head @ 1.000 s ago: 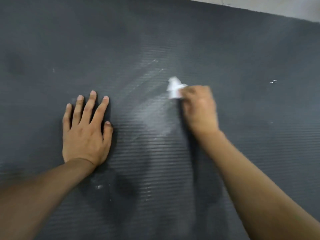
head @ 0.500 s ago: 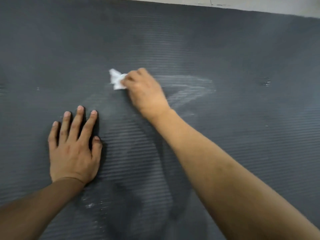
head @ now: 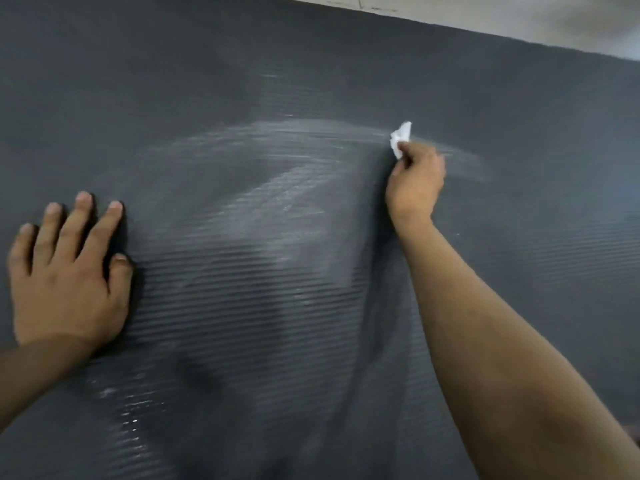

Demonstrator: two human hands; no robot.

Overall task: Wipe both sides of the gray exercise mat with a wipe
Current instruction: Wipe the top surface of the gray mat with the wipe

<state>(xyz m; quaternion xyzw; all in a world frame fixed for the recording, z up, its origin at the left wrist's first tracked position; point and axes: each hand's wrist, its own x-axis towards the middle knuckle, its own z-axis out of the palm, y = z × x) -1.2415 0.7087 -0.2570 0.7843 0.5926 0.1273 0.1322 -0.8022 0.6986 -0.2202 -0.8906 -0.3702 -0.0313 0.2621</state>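
gray exercise mat (head: 554, 258) fills nearly the whole view, with pale floor (head: 519, 19) showing past its far edge at 1 o'clock. your right hand (head: 415, 181) pinches the crumpled white wipe (head: 401, 138) at 2 o'clock, down on the ribbed face. your left hand (head: 69, 271) lies flat at 9 o'clock, fingers straight, pinning the mat. pale streaks (head: 294, 188) suggest this side is part done: overlap your strokes, follow the ribs, press evenly, and reach the unstreaked edges before flipping.
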